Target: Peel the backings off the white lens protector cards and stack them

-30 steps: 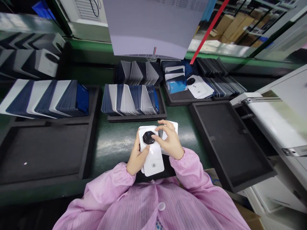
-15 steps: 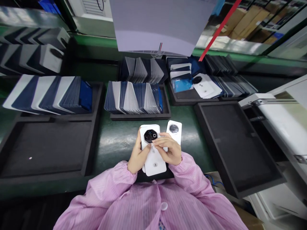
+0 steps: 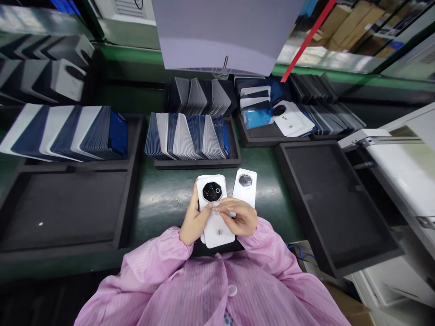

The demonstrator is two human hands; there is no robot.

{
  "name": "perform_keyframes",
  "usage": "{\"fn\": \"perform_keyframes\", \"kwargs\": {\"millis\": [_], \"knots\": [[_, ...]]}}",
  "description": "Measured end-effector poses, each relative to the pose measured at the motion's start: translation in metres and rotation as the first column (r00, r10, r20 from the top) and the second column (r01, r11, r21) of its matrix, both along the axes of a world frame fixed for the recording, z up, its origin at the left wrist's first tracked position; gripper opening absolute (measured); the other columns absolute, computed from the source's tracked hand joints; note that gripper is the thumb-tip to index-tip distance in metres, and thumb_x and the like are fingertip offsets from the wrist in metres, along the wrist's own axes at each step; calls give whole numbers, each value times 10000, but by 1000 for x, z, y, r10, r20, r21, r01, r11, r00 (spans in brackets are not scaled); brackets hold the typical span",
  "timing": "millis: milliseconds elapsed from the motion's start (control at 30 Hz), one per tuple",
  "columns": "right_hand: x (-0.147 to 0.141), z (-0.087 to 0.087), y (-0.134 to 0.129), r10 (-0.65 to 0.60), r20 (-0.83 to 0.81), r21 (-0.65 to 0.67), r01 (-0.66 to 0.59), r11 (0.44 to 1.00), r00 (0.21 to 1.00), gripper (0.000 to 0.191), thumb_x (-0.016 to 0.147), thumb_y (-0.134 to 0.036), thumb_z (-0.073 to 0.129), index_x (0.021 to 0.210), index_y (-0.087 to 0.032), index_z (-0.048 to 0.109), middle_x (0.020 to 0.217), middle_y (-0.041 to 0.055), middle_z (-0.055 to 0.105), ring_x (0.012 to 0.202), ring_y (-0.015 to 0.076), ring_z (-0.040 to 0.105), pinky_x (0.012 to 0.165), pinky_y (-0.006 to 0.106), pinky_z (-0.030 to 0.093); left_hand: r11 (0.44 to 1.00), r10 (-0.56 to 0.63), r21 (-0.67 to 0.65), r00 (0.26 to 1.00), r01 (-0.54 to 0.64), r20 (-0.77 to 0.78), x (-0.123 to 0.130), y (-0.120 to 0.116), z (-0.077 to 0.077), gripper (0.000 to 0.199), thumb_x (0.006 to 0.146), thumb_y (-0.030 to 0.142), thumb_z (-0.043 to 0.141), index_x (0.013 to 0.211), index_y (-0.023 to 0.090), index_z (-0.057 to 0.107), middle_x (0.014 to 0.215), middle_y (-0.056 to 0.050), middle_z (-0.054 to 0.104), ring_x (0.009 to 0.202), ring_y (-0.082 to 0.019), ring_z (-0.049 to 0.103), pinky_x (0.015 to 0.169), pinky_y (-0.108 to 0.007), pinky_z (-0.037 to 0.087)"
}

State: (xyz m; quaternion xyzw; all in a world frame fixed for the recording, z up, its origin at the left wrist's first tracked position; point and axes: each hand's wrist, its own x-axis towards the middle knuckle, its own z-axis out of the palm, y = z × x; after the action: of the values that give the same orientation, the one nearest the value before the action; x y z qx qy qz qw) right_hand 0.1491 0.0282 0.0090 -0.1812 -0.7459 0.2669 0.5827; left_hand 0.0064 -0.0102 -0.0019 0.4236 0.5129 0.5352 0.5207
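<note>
My left hand (image 3: 195, 223) is closed round the left edge of a small stack of white panels (image 3: 220, 233), its thumb lying on the top one. That top panel has a black camera window (image 3: 212, 191) near its upper end. Over the middle of the panel, my right hand (image 3: 240, 216) has its thumb and fingers pinched together; whatever is between the fingertips is too small to make out. Another white panel (image 3: 245, 192) with a round camera window lies on the table just beyond my right hand.
Black trays with rows of blue and white panels stand at the left (image 3: 134, 136) and centre (image 3: 197, 163). A third tray (image 3: 261, 139) holds loose panels. At the right lies a black tray (image 3: 340, 203); a white machine (image 3: 401, 167) stands beside it.
My right fingers have moved slightly down, off the black camera window, which now shows whole. The left hand keeps its hold on the stack. The view has shifted slightly.
</note>
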Motion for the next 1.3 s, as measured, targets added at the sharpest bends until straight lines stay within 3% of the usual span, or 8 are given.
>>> {"fn": "perform_keyframes", "kwargs": {"millis": [200,467,767,1033,1300], "knots": [[0,-1,-1,-24,-6,5,24,1000,1000,560,790,-12,629,1259,-294,512,897,27,773,791,194,754,718,346,651,1000,-19,2,1000,19,0,0,-1,2,713,894,322,538,1515,279,190,1559,-60,323,1420,-221,335,1175,-355,233],[0,-6,-2,-43,-10,31,44,999,999,573,796,-29,625,1278,-312,497,922,22,767,781,182,753,703,339,658,999,-41,13,999,41,1,-1,-2,3,728,901,326,535,1522,284,157,1538,-65,366,1378,-226,404,1159,-352,268],[2,-8,-5,-104,-9,80,104,991,995,599,764,-32,657,1287,-288,515,1012,43,746,783,171,749,703,309,663,999,-42,4,999,42,-8,-1,-2,4,747,902,355,545,1525,287,139,1523,-71,389,1378,-227,404,1153,-342,271],[1,-2,-5,-131,-1,113,131,985,991,548,754,-11,656,1238,-247,554,977,37,754,846,169,741,749,294,658,999,-47,18,999,47,-1,-1,-2,4,745,899,351,544,1524,289,143,1530,-72,378,1388,-241,388,1163,-370,258],[-1,-7,-7,-221,5,54,220,974,975,489,749,36,612,1160,-230,597,925,28,766,923,187,727,781,328,646,999,-47,-18,998,47,29,0,-3,4,761,889,327,558,1523,278,142,1507,-76,415,1374,-231,410,1152,-364,285]]}}
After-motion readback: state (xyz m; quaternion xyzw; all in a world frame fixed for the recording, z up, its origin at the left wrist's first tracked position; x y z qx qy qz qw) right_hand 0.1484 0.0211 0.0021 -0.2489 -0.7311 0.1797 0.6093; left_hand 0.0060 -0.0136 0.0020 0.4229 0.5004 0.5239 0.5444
